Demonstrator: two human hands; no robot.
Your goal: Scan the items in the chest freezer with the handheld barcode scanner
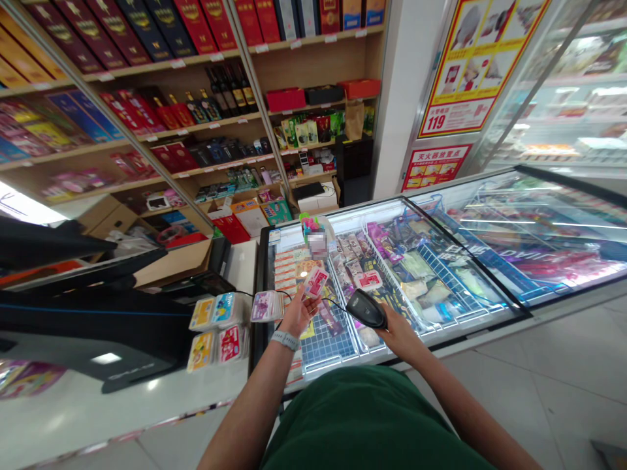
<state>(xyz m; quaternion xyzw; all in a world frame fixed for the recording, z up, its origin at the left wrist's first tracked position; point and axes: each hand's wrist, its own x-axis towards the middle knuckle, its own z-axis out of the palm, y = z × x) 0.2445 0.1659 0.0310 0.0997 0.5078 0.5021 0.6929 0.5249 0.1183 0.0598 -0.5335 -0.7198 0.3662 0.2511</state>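
My left hand (300, 314), with a pale watch strap at the wrist, is closed on a small flat pack with a pink-red label (317, 282), held above the freezer's glass lid. In my right hand (396, 331) is a black barcode scanner (366, 309), its head turned toward the pack. A cable runs left from near the scanner, passing behind my left hand. Just beyond the scanner, a second pink-red pack (368, 280) lies on the glass. Left of my left hand sits a row of purple-labelled packs (266, 305) at the counter's edge.
Stacks of yellow, blue and red packs (230, 343) stand on the white counter (161, 395), beside a black monitor (98, 333). Through the glass of the chest freezer (470, 329) I see wire baskets of frozen goods. Shelves of boxes and bottles (230, 91) line the back.
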